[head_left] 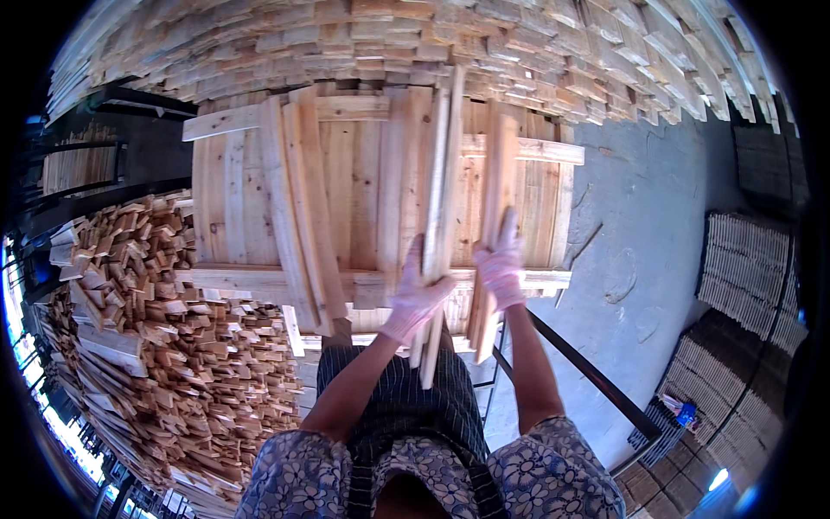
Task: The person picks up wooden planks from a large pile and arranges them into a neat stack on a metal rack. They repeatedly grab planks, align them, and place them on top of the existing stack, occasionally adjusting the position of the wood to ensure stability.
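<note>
My left hand [418,299], in a pale pinkish work glove, is closed around narrow wooden strips [450,173] that run lengthwise away from me. Its fingers lie along their left side and the thumb crosses over them. To its right, my gloved right hand [501,266] grips a wooden board [500,173], with fingers and thumb at its two sides; slight blur softens both hands. Beneath lies a panel of pale boards [350,182] on crosspieces [233,278]. More loose boards [303,199] lie slanted on its left part, and another board [393,173] rests left of the strips.
Stacked timber [415,39] forms a wall along the far side. A large heap of offcuts [199,355] rises at the left. Grey floor [627,225] spreads at the right, crossed by a dark metal bar [596,376]. Bundled wood stacks [748,268] stand beyond it.
</note>
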Available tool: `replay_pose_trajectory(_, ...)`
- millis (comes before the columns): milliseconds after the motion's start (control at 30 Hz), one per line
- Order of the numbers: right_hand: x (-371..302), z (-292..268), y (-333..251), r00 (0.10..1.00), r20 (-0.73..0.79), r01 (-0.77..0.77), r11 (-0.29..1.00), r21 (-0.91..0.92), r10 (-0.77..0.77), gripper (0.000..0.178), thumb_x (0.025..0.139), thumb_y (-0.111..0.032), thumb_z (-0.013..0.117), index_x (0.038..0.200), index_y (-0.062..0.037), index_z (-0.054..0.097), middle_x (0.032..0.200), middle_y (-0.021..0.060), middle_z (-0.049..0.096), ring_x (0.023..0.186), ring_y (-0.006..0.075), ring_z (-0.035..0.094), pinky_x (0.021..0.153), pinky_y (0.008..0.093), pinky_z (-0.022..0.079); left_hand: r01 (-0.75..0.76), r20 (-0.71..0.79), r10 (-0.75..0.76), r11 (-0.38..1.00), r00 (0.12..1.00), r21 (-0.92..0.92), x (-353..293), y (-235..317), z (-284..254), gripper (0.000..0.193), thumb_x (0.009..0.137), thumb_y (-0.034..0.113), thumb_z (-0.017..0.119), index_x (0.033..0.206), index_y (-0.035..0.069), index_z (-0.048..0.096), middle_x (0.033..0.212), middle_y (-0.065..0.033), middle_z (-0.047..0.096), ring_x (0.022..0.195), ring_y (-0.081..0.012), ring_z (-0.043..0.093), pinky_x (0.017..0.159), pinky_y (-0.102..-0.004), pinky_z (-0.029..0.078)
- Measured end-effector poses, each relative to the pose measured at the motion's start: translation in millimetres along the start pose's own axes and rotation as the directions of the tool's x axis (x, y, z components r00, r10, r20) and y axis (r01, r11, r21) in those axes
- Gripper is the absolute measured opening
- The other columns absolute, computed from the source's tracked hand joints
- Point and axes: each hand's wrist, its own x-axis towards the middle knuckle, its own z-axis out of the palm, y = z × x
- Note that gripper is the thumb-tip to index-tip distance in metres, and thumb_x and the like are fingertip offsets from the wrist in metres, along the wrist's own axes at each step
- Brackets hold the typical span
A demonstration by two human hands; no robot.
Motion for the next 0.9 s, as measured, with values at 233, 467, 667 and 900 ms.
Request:
replay_pose_trajectory(233,84.0,-43.3,95.5,0.943,-0.092,-0.332,0.87,-0.365,0.321,0.1,0.09,-0.03,0.069,0.161,-0.0253,-0.001,0.142,0.0301,0.033,0.122,0.0511,0.054,0.102,0.0519,0.048,0.13,-0.187,-0.024,0.804,0.982,0.58,48.2,-87.3,84.0,0.092,0.085,0.019,0.067,0.161,0.01,0.016,0.136,-0.0323,0.047,0.118,-0.0455,0.054,0.103,-0.0467,0.046)
replay_pose_trajectory(467,84.6,-51.5,90.7,0.938,-0.009,-0.332,0.891,-0.31,0.346,0.094,0.093,-0.032,0.068,0.162,-0.0246,0.004,0.141,0.0291,0.033,0.123,0.0497,0.054,0.103,0.0498,0.047,0.009,-0.153,0.152,0.683,0.976,0.73,-12.7,-91.1,83.2,0.1,0.085,0.021,0.072,0.162,0.011,0.01,0.121,-0.0304,0.05,0.106,-0.0483,0.056,0.097,-0.0517,0.047)
replay_pose_trajectory(667,83.6,-53.9,110.3,0.98,0.091,-0.126,0.912,-0.39,0.175,0.088,0.093,-0.036,0.066,0.162,-0.0302,0.01,0.135,0.0293,0.037,0.117,0.0505,0.056,0.097,0.0521,0.05,0.059,-0.009,-0.173,0.286,0.985,0.956,3.9,-107.3,109.5,0.084,0.09,0.03,0.064,0.159,0.016,0.019,0.126,-0.0258,0.05,0.109,-0.0458,0.056,0.091,-0.0568,0.05)
replay_pose_trajectory(900,71.0,-55.4,128.8,0.997,0.059,-0.039,0.98,-0.196,0.051,0.08,0.094,-0.022,0.063,0.162,-0.0288,0.021,0.132,0.0231,0.036,0.112,0.0412,0.053,0.101,0.0431,0.046,0.019,0.026,-0.107,0.398,0.994,0.917,-5.0,-82.6,86.0,0.073,0.088,0.024,0.063,0.153,0.012,0.032,0.124,-0.0244,0.053,0.109,-0.0459,0.056,0.09,-0.0535,0.051)
